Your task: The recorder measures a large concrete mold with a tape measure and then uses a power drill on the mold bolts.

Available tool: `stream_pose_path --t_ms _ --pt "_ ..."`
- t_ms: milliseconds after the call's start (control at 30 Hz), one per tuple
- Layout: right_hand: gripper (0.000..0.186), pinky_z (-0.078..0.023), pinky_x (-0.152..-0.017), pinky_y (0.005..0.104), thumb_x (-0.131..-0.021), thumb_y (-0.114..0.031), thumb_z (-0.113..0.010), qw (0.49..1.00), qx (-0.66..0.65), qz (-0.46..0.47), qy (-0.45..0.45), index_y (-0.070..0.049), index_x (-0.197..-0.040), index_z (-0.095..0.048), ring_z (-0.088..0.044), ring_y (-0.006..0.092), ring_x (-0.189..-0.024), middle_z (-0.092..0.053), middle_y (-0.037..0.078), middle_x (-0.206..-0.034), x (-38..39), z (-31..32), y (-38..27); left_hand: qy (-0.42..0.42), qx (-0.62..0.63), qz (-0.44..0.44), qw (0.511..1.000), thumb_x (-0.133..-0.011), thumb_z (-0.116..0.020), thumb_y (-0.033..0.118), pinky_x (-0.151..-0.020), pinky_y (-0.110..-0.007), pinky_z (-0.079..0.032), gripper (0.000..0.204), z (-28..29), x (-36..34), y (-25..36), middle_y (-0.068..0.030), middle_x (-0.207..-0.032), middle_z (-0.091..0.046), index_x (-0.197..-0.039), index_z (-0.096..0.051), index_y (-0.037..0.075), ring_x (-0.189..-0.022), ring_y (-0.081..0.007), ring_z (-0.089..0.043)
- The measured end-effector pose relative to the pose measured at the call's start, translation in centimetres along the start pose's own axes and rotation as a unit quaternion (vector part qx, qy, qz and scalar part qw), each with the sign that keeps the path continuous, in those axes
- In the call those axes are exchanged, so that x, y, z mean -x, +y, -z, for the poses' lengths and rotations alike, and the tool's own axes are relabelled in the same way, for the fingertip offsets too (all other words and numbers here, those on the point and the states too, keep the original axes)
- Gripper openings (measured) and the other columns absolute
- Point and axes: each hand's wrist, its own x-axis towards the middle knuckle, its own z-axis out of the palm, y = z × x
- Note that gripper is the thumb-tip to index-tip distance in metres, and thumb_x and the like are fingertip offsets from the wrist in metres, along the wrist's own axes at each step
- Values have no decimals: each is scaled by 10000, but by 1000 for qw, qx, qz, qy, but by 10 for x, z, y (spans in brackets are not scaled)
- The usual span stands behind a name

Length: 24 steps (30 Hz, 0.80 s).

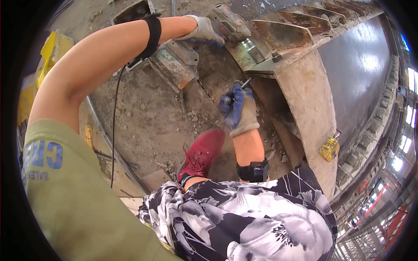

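Note:
My left hand (203,31), in a grey and blue glove, reaches far forward and is closed round a worn power impact wrench (230,24). The grip itself is mostly hidden by the glove. The wrench's metal socket (253,51) is lit and points toward a small dark bolt end (276,57) on the edge of a steel flange (285,64). Nearer to me, my right hand (238,106), in a similar glove, pinches a threaded bolt (246,83) whose shank sticks out past the fingers, just below the flange. A dark rounded piece shows by its fingertips, too unclear to name.
A dusty metal box-shaped part (174,65) lies beneath my left forearm. Rusty ribs (283,35) line the curved steel structure at the far right. A yellow object (329,149) rests on the plate. Black cable (115,130) runs along the left, near a yellow crate (50,54).

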Motion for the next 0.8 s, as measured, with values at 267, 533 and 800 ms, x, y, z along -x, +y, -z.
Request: stream_pose_path --t_ms 267,533,800 --pt "59 -304 -417 281 -1006 -163 -491 1000 -1 11 -5 -177 -1045 -449 -453 150 -527 -495 29 -756 -1 3 2 -49 -10 25 998 -706 -672 730 -694 -399 -496 750 23 -16 12 -104 -704 -656 -735 -700 -18 -677 -266 -615" --pt "66 -308 -418 277 -1007 -169 -495 1000 13 18 9 -179 -1044 -441 -456 145 -528 -500 26 -764 -1 2 3 -70 -14 30 997 -693 -653 759 -809 -414 -496 854 25 -20 8 -151 -1003 -695 -1025 -709 -26 -893 -301 -641" --pt "85 -309 -415 273 -1004 -177 -502 1000 15 17 12 -186 -1064 -442 -460 146 -526 -511 27 -772 -5 3 4 -118 -47 17 992 -712 -586 802 -830 -425 -496 944 23 -37 5 -167 -1095 -681 -1115 -671 -47 -957 -318 -643"
